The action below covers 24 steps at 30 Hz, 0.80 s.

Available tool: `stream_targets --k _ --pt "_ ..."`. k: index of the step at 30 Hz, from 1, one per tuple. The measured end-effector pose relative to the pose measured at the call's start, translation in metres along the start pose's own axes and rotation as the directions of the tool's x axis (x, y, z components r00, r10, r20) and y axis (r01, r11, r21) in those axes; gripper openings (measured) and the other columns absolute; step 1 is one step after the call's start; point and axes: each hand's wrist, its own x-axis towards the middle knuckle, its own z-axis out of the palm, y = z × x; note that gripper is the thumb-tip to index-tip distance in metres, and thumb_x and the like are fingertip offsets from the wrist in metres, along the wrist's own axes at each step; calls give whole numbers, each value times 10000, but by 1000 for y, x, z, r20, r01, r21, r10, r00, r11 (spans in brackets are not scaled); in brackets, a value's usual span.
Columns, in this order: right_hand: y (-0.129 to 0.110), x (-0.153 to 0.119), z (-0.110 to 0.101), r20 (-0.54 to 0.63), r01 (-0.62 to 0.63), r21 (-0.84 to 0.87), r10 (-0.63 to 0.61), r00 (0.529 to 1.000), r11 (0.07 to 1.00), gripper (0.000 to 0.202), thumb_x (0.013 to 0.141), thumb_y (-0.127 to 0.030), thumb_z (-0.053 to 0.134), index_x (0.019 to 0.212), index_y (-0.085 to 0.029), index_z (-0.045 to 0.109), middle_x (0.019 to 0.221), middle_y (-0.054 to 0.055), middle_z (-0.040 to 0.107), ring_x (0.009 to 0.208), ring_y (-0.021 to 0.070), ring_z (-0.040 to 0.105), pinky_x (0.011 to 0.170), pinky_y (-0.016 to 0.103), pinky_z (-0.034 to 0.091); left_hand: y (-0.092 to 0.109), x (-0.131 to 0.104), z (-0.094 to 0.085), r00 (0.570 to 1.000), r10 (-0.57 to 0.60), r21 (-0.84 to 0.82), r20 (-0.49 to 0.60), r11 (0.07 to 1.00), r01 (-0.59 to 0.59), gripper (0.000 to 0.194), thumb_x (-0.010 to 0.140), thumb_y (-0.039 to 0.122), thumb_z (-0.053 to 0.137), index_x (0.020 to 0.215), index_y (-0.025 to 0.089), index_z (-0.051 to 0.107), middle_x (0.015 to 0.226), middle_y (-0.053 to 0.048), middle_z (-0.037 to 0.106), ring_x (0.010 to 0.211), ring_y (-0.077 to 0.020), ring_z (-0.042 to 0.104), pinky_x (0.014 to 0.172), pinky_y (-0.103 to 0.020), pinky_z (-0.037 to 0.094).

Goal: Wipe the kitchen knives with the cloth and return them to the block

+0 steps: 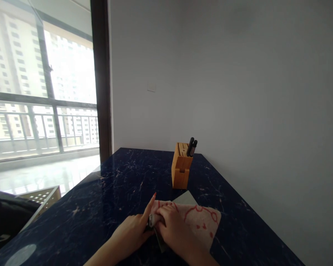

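Item: my hands, 2, both bare, meeting at the near part of the surface (133,173), which is dark blue with pale veining.

Left hand (131,231): mostly closed, 1 finger stretched forward with an orange-red nail, the thumb below; between them, a small grey-and-black piece (151,221), partly hidden, its kind unclear to me.

Right hand (174,226): closed, fingers bent over and gripping the pink cloth (204,225), the fingertips close against the left hand.

Pink cloth: 1, with red outlines and small red marks, lying under and to the right of my right hand, its far edge reaching leftward to my left hand.

Flat grey piece (187,198): 1, mostly covered by the cloth; 1 corner shows beyond the far edge, and a grey strip shows below my hands. I cannot tell what it is.

Knife block (181,171): 1, wooden, upright on the surface beyond the cloth, with slots on top and 2 dark handles (192,147) standing at its right side.

Surroundings: pale wall (238,92) behind and to the right, with 1 switch plate (151,86); window (41,81) at left; at lower left, 1 black item (5,218) beside a perforated beige panel (43,199).
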Motion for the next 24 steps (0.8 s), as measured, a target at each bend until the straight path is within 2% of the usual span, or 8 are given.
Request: stream_targets --k 5,10,16,24 --pt "5 -4 1 7 -21 21 21 1000 1000 245 706 -70 449 857 -189 601 978 42 595 992 174 492 911 306 310 0 0 0 1000 -19 19 1 1000 19 877 782 256 509 1369 224 -141 791 -34 677 702 -225 640 592 -244 404" --pt "1 -1 6 -57 -37 10 37 998 999 239 707 -75 463 870 -185 598 974 45 606 995 178 498 964 340 245 -1 0 1 1000 3 16 -13 1000 -3 860 787 246 497 1370 233 -135 842 -43 673 740 -224 637 610 -246 406" --pt "0 -3 1 -12 0 -17 0 1000 1000 203 682 -42 444 771 -182 562 920 36 593 941 162 503 881 283 323 0 1 -1 1000 -8 17 5 1000 8 883 771 232 515 1370 233 -135 824 -34 678 722 -215 639 598 -236 399" --pt "1 -4 5 -33 24 -28 -25 999 999 226 711 -65 434 856 -181 564 977 47 585 994 156 477 942 285 272 3 1 -4 1000 -19 25 15 1000 18 836 791 261 481 1374 237 -117 828 -30 673 726 -212 638 600 -236 400"
